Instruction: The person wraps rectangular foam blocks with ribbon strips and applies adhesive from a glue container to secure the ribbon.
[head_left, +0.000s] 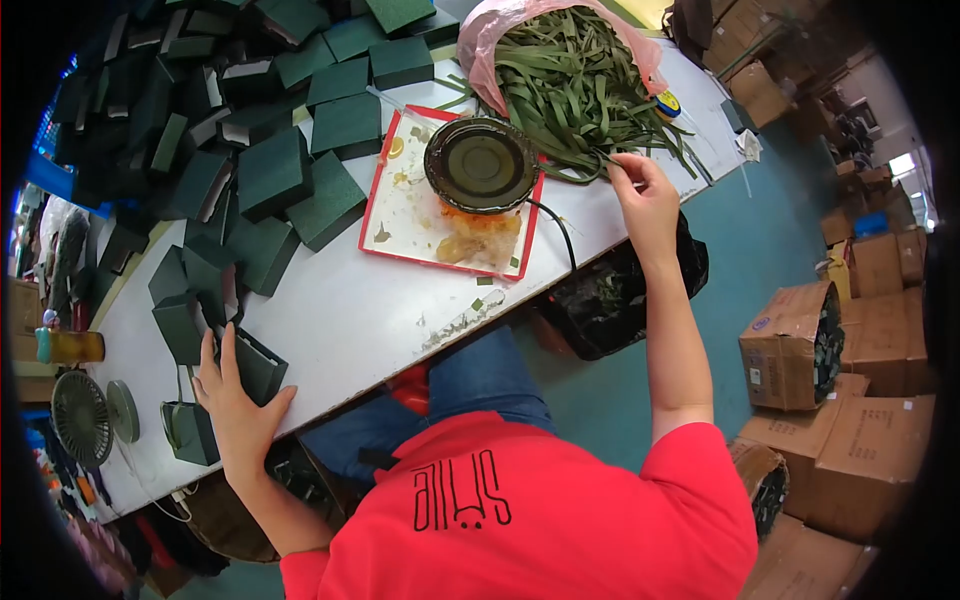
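My left hand (238,405) is at the table's front left, fingers spread against a small dark green box (258,368). Its thumb lies near the box's lower corner, and nothing is gripped. At the edge of a heap of green ribbon strips (570,75), my right hand (645,195) has thumb and forefinger pinched on a ribbon end. The strips spill from a pink plastic bag (484,50). Left of that hand, a round black hot pot (481,165) holding dark liquid stands on a red-rimmed white tray (372,215), which is stained with brown residue.
Many green boxes (275,172) are piled at the back left. A green box with a ribbon loop (190,432) stands by the front edge, near a small fan (82,420). The pot's black cable (562,225) runs over the edge. Cardboard cartons (790,345) stand at right.
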